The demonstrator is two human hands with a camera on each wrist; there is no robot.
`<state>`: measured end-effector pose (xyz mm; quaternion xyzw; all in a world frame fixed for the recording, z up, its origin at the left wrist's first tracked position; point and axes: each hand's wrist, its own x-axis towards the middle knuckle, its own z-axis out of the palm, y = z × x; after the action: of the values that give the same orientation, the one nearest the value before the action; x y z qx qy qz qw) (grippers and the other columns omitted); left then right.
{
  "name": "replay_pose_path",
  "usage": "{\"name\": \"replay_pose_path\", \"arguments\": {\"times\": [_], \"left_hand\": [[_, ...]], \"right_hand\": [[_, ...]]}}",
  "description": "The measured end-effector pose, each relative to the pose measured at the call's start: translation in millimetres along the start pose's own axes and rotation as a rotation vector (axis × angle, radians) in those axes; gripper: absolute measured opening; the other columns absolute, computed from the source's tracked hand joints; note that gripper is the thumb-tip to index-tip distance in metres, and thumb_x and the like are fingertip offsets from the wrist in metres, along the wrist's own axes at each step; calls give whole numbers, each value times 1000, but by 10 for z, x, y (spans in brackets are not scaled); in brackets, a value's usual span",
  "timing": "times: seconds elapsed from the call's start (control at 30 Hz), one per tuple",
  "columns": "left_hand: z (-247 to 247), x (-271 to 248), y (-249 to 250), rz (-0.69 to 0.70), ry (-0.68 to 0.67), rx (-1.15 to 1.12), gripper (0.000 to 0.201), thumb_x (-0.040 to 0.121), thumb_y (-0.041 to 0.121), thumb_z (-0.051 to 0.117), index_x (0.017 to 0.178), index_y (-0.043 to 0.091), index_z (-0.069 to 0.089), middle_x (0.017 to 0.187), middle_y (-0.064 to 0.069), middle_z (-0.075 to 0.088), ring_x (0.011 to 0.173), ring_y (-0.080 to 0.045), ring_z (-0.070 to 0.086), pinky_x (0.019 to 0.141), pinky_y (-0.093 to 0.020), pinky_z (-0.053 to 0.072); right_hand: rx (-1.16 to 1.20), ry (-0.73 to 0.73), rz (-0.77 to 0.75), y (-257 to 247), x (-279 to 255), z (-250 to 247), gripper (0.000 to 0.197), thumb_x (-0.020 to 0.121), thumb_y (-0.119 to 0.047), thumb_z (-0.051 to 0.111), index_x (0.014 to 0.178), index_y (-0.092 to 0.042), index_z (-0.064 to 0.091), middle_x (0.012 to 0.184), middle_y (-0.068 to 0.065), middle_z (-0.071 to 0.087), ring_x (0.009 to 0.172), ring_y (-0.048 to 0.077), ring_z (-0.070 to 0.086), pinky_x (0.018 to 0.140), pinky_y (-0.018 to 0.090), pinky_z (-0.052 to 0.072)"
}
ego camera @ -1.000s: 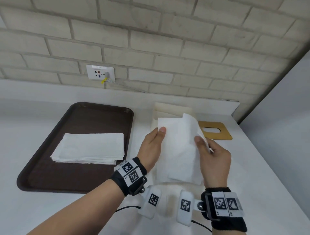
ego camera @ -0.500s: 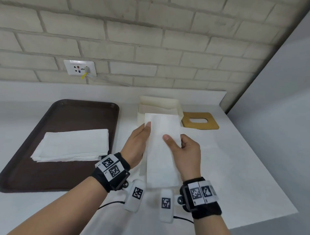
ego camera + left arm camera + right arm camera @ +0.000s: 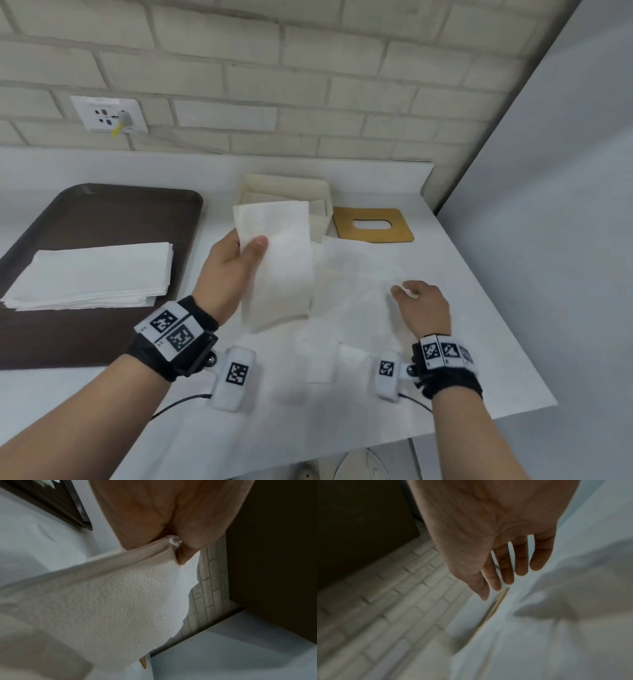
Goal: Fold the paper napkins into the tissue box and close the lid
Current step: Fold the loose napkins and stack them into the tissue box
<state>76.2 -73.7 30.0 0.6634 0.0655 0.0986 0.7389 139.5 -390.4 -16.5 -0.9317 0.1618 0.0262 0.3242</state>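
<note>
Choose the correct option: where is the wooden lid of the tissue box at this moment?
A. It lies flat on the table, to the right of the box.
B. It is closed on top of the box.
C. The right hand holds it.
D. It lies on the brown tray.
A. The wooden lid lies flat on the table right of the open tissue box, and the right hand is open and holds nothing.

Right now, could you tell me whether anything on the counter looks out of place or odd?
Little stands out. The wooden lid lies flat on the counter beside the open tissue box, as expected mid-task. The left hand pinches a folded napkin; the right hand hovers open. The napkin stack sits neatly on the tray.
</note>
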Motion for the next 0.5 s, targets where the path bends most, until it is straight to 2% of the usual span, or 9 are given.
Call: {"name": "replay_pose_path", "arguments": {"times": [0.07, 0.1, 0.17, 0.23, 0.3, 0.4, 0.43, 0.5], "left_hand": [[12, 0, 25, 11, 41, -1, 24, 94, 39, 63, 112, 29, 75, 119, -4, 77, 112, -31, 72, 103, -63, 52], [22, -5, 37, 22, 55, 3, 23, 95, 37, 62, 113, 30, 74, 119, -4, 77, 112, -29, 72, 103, -61, 52], [35, -22, 49, 37, 76, 16, 22, 96, 35, 61, 113, 30, 74, 119, -3, 77, 112, -28, 72, 103, -60, 53], [37, -34, 55, 46, 104, 18, 22, 96, 34, 61, 113, 30, 74, 119, -4, 77, 112, -29, 72, 103, -61, 52], [36, -36, 48, 51, 136, 30, 21, 97, 32, 61, 113, 28, 74, 119, -4, 77, 112, -29, 72, 103, -62, 52], [38, -29, 25, 57, 170, 43, 18, 106, 22, 58, 116, 25, 72, 118, -3, 77, 111, -27, 73, 103, -58, 53], [43, -30, 18, 62, 177, 42, 19, 107, 20, 56, 116, 25, 72, 118, -3, 77, 111, -27, 73, 103, -57, 53], [40, -31, 12, 74, 185, 44, 19, 105, 21, 57, 117, 24, 72, 119, -4, 77, 112, -29, 72, 103, -56, 54]], "right_hand": [[-204, -98, 97, 192, 217, -31, 75, 89, -59, 63, 147, -13, 46, 149, 12, 45, 138, 37, 39, 108, 45, 38], [-272, -140, 117, 235, 267, -35, 86, 86, -64, 65, 150, -12, 39, 150, 12, 41, 140, 37, 34, 107, 48, 38], [-328, -179, 116, 297, 341, -38, 90, 81, -66, 69, 147, -12, 39, 147, 11, 42, 138, 36, 34, 105, 49, 40], [-331, -178, 112, 354, 388, -24, 82, 79, -62, 72, 141, -15, 46, 143, 10, 47, 135, 36, 38, 103, 46, 41], [-293, -173, 82, 409, 405, -20, 64, 78, -51, 73, 130, -18, 56, 134, 8, 54, 128, 35, 46, 96, 42, 42], [-77, -139, -9, 466, 363, -51, 22, 82, -26, 71, 101, -20, 62, 102, 1, 64, 97, 28, 59, 80, 35, 45], [-21, -132, -30, 467, 335, -73, 16, 85, -21, 69, 98, -21, 60, 94, -3, 63, 90, 26, 59, 77, 33, 45], [54, -113, -88, 444, 264, -122, 16, 87, -18, 68, 100, -23, 61, 88, -10, 62, 87, 23, 61, 75, 33, 45]]}}
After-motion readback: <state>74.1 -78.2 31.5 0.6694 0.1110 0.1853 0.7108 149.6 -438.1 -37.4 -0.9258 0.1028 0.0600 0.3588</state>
